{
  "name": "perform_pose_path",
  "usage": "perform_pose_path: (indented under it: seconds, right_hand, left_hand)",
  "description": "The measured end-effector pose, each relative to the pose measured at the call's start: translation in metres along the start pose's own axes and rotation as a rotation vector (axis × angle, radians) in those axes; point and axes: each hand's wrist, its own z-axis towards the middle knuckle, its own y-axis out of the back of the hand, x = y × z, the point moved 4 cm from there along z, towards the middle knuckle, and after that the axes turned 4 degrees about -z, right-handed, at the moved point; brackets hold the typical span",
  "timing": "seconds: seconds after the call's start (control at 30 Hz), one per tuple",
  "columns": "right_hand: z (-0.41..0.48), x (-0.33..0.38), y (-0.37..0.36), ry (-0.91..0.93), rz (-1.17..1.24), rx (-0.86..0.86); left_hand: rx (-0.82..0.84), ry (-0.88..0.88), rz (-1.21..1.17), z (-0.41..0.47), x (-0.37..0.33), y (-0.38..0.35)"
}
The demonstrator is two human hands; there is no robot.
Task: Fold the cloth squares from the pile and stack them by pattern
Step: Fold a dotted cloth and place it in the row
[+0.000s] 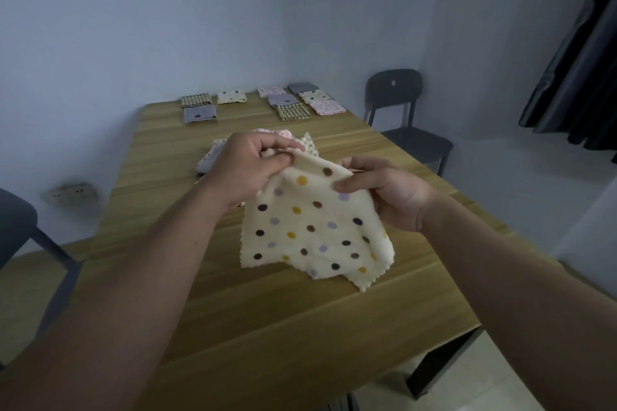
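Fingers [283, 159] of left hand [247, 172] and right hand [392, 195] pinch dotted cloth [310, 230], masking the pile [312, 145].

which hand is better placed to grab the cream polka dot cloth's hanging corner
Probably the right hand: it pinches the cream polka dot cloth nearest that corner; the left hand grips farther away.

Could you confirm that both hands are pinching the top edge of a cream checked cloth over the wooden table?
Not quite: the head view shows a cream polka-dot cloth, not a checked one. The left hand and right hand do pinch its top edge over the wooden table.
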Motion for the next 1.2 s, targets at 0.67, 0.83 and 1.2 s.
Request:
perform_pose_path:
  seconds: [0.67, 0.83, 1.2]
  right_hand:
    - [0.015, 0.026, 0.049, 0.142, -0.653, -0.772]
    - [-0.001, 0.029, 0.042, 0.384, -0.538, -0.871]
    - [-0.049, -0.064, 0.026, 0.247, -0.657, -0.544]
  left_hand:
    - [-0.323, 0.052, 0.314, 0.019, 0.029, 0.03]
    - [-0.393, 0.002, 0.105, 0.009, 0.019, 0.032]
    - [-0.012, 0.109, 0.021, -0.087, 0.082, 0.001]
